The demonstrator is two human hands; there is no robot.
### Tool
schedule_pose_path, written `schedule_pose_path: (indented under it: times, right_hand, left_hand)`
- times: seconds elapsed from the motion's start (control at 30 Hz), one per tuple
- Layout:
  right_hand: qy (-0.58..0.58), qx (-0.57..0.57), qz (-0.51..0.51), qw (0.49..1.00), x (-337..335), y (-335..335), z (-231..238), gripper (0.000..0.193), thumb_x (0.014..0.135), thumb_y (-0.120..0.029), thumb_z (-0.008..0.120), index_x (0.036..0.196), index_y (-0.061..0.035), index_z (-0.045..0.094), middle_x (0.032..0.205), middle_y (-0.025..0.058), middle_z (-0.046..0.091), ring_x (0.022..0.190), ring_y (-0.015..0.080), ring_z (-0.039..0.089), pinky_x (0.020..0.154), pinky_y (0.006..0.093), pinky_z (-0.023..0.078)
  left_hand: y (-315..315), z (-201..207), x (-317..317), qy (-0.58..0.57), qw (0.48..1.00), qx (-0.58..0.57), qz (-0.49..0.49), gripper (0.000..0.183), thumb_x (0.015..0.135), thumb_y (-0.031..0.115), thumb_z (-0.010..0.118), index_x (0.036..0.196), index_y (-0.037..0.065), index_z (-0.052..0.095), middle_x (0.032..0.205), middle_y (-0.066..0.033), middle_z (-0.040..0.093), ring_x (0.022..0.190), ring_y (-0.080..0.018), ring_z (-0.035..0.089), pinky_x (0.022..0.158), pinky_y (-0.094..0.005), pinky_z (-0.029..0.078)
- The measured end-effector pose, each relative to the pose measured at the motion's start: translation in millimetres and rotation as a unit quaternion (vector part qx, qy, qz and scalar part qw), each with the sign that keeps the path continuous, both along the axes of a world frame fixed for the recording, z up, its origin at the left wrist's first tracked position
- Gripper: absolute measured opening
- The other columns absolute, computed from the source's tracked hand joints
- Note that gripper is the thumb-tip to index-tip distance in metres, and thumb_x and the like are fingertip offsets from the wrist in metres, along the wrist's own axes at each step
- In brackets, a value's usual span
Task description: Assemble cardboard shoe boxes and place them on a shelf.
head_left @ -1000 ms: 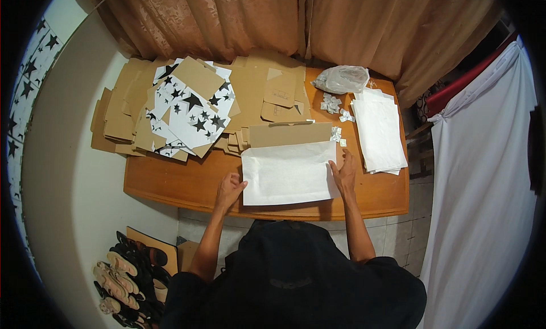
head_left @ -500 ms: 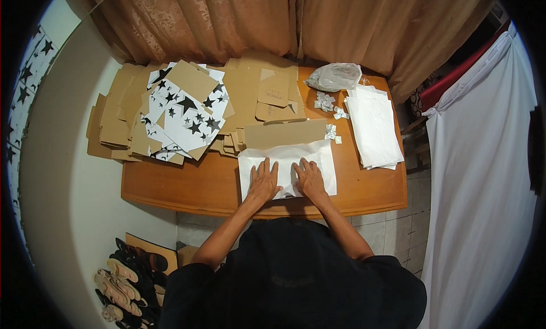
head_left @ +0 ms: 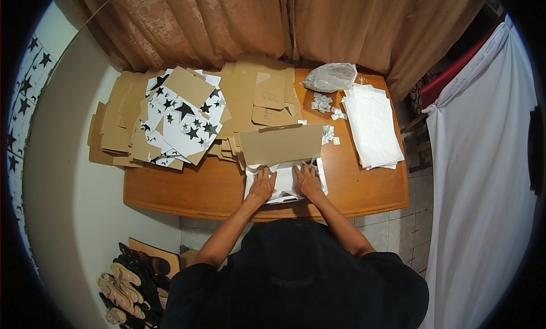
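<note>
A cardboard box with its brown lid (head_left: 281, 144) raised stands at the near edge of the table. White tissue-like paper (head_left: 284, 182) lines its inside, pushed down and creased. My left hand (head_left: 263, 185) presses on the left part of the paper, fingers stretched forward. On the right part, my right hand (head_left: 307, 182) does the same, its fingertips near the base of the lid. Both hands lie open and hold nothing. The fingertips are partly hidden against the paper and the box wall.
Flattened cardboard pieces (head_left: 242, 95) and star-printed sheets (head_left: 183, 115) pile up at the left. Small white packets (head_left: 322, 103) lie behind the box, near a clear plastic bag (head_left: 330, 77). A stack of white paper (head_left: 372, 130) rests at the right. Shoes (head_left: 122, 289) stand lower left.
The white paper, spread over the box's top before, is now pushed down inside it. My hands have moved slightly forward and down with it, and the lid stands more upright.
</note>
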State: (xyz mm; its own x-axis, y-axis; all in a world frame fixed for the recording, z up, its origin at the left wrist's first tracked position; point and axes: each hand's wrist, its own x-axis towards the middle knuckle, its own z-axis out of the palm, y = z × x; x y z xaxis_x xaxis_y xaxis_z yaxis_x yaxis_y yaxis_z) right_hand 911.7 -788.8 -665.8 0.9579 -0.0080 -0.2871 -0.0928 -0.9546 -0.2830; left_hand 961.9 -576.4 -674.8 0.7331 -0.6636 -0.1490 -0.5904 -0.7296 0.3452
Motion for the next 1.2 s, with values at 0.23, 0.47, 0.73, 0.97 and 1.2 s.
schedule_pose_path:
  times: [0.23,0.47,0.73,0.97,1.2]
  right_hand:
    - [0.006,0.039,0.026,0.999,11.6,-16.1,-25.7,0.062,0.093,-0.005,0.047,0.154,-0.0129,0.038,0.145,0.0351,0.039,0.123,0.0567,0.048,0.103,0.0548,0.047]
    - [0.047,0.054,0.014,0.997,16.1,-20.8,-50.3,0.061,0.094,-0.005,0.046,0.154,-0.0098,0.037,0.145,0.0404,0.034,0.126,0.0602,0.045,0.106,0.0566,0.043]
    - [0.076,-0.099,0.088,0.988,17.5,-10.3,-48.3,0.060,0.096,-0.014,0.048,0.153,-0.0024,0.035,0.149,0.0385,0.033,0.132,0.0554,0.041,0.113,0.0560,0.034]
    - [0.078,-0.112,0.107,0.985,16.7,-9.9,-49.3,0.060,0.097,-0.016,0.047,0.153,-0.0008,0.034,0.149,0.0380,0.035,0.132,0.0575,0.039,0.114,0.0562,0.032]
    - [0.093,-0.017,0.079,0.992,20.9,-17.3,-61.2,0.053,0.097,-0.021,0.051,0.142,0.0047,0.044,0.139,0.0462,0.039,0.117,0.0622,0.053,0.101,0.0581,0.047]
  left_hand:
    - [-11.6,-22.2,7.5,0.058,0.998,-0.012,0.008,0.063,0.085,-0.005,0.056,0.146,0.008,0.047,0.131,-0.0275,0.044,0.120,-0.0467,0.048,0.098,-0.0535,0.048]
    - [-15.6,-23.6,7.4,0.073,0.995,0.068,-0.008,0.076,0.080,-0.006,0.062,0.151,0.012,0.041,0.142,-0.0254,0.041,0.129,-0.0429,0.045,0.103,-0.0531,0.047]
    - [-22.8,-24.1,8.7,0.119,0.982,0.145,0.003,0.087,0.084,-0.009,0.061,0.158,0.020,0.026,0.151,-0.0249,0.032,0.137,-0.0426,0.039,0.101,-0.0704,0.043]
    - [-19.0,-41.8,8.0,0.131,0.984,0.120,0.018,0.095,0.078,-0.014,0.065,0.158,0.021,0.027,0.153,-0.0264,0.027,0.136,-0.0459,0.039,0.102,-0.0690,0.044]
    - [-16.6,-34.4,10.3,0.106,0.989,0.104,0.001,0.085,0.077,-0.008,0.070,0.152,0.014,0.037,0.150,-0.0268,0.031,0.135,-0.0462,0.040,0.098,-0.0627,0.051]
